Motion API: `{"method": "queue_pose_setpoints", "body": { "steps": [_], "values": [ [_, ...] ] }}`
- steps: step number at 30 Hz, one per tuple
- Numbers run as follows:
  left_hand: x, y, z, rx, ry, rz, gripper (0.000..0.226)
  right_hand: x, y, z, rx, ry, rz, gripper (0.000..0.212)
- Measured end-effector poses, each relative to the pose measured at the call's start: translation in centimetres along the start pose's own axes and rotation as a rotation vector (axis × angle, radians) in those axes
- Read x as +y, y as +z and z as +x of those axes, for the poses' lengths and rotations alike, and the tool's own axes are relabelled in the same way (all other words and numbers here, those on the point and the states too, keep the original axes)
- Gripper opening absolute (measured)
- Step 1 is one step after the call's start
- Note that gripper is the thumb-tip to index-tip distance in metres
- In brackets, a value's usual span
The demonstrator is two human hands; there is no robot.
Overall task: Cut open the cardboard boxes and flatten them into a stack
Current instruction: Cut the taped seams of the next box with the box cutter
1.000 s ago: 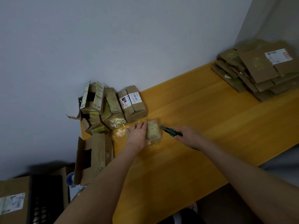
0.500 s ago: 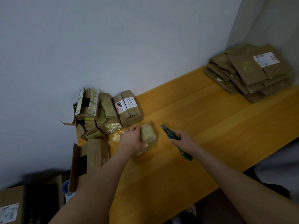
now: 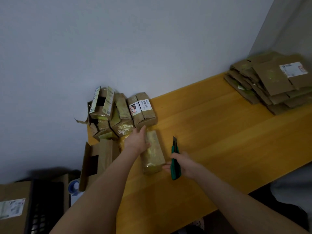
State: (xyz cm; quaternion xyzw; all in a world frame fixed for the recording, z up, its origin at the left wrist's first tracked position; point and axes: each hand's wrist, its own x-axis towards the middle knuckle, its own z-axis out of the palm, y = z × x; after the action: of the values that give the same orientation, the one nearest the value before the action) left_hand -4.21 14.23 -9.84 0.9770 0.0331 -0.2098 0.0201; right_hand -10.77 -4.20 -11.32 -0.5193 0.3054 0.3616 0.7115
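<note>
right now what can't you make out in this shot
Head view only:
- blade of the knife in the right hand: too small and dim to tell whether it is out.
- print on the label on the flat stack: blurred, unreadable.
- left side of the box: hidden by the left hand.
- black crate: cut off by the bottom edge, inside too dark.

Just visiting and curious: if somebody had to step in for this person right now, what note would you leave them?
Hands: left hand lies flat against the taped box on the table; right hand grips the green utility knife beside that box, tip pointing away.
Done: stack of flattened boxes at the table's far right.
Left: cut and flatten this box, which looks uncut, then the pile of uncut boxes at the table's left end.
</note>
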Motion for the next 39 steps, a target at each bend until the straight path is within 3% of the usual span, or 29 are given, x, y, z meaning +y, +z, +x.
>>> {"method": "queue_pose_setpoints", "body": {
  "steps": [3, 7, 10, 13, 16, 23, 26, 30, 39],
  "values": [
    [-1.0, 0.3, -0.6, 0.03, -0.168, -0.093, 0.08, -1.6, -0.2, 0.8, 0.1, -0.148, -0.03, 0.047],
    [-1.9, 1.2, -1.8, 0.029, -0.159, -0.198, 0.083, -4.8, -0.3, 1.7, 0.176, -0.305, -0.142, 0.043],
    [-1.3, 1.4, -2.9, 0.0, -0.124, 0.011, 0.101, -5.8, 0.4, 1.8, 0.157, -0.352, -0.266, 0.044],
    [-0.4, 1.2, -3.1, 0.065, 0.051, 0.128, 0.123, -5.3, 0.7, 2.0, 0.162, -0.379, -0.34, 0.044],
    [1.8, 1.4, -3.0, -0.017, 0.248, 0.135, 0.132, -4.8, 0.4, 2.0, 0.171, -0.374, -0.352, 0.042],
    [3.4, 2.2, -2.4, 0.025, 0.138, 0.159, 0.109, -4.2, -3.0, 1.0, 0.179, -0.34, -0.503, 0.043],
    [2.7, 1.4, -1.9, 0.006, 0.141, 0.149, 0.104, -2.9, -4.0, 0.7, 0.195, -0.402, -0.752, 0.046],
    [2.7, 0.9, -1.2, -0.038, 0.145, 0.132, 0.104, -2.1, -4.2, 0.6, 0.279, -0.46, -0.949, 0.051],
    [2.6, 0.9, -0.7, -0.05, 0.146, 0.113, 0.107, -2.6, -4.1, 0.0, 0.21, -0.426, -1.121, 0.053]
  ]
}}
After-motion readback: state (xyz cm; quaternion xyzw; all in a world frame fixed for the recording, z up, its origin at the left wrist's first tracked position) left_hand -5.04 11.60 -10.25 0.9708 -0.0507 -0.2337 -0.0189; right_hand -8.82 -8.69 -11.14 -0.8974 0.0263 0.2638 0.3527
